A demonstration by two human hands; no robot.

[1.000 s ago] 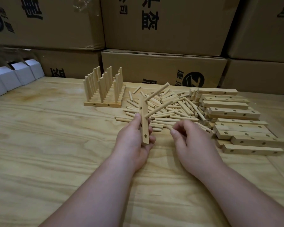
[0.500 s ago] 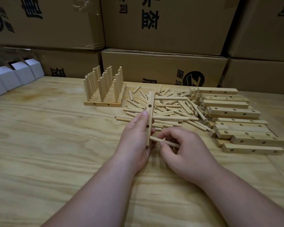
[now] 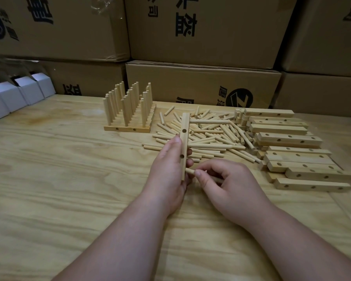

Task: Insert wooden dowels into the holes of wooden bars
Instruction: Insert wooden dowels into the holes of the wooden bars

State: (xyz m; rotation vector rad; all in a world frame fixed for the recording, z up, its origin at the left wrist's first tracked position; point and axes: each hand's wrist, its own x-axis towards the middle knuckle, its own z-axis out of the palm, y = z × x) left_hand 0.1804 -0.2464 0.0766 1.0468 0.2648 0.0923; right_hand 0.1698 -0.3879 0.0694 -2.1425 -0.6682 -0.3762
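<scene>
Since half a second ago the right hand (image 3: 229,185) has brought its short pale wooden dowel (image 3: 190,171) in closer, so the dowel's left tip now meets the right side of the long pale wooden bar (image 3: 184,142) near its lower end; whether the tip has entered a hole cannot be told. The left hand (image 3: 168,169) grips that bar upright, thumb along its left face and fingers curled behind it, with two round holes showing on the face toward the camera. The right hand pinches the dowel between thumb and curled fingers, holding it nearly level. Both hands hover just above the light plywood table (image 3: 59,179). Behind them lies a loose heap of wooden dowels (image 3: 207,136), and to its right a stack of drilled wooden bars (image 3: 288,138). Left of the heap stands a group of finished bars with upright dowels (image 3: 128,110). Brown printed cardboard boxes (image 3: 201,29) fill the background, and white folded cartons (image 3: 14,94) sit at the far left.
</scene>
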